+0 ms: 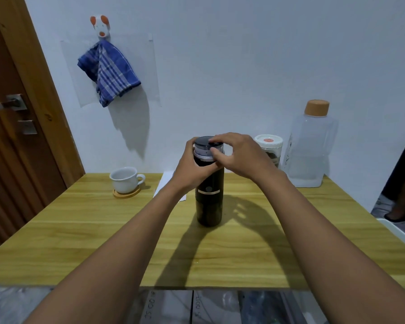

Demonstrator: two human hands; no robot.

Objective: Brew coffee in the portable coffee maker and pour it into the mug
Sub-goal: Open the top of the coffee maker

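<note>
A tall black portable coffee maker (209, 204) stands upright in the middle of the wooden table (80, 242). My left hand (192, 168) grips its upper body from the left. My right hand (239, 155) pinches the dark lid (205, 141) on top, thumb and fingers curled round its rim. A white mug (125, 180) sits on a round wooden coaster (126, 193) at the back left, apart from both hands.
Behind my right hand stands a clear jar with a white lid (269, 143), holding something dark. A large clear water bottle with an orange cap (311, 146) is at the back right. White paper (165, 183) lies behind the coffee maker. A blue cloth (108, 71) hangs on the wall.
</note>
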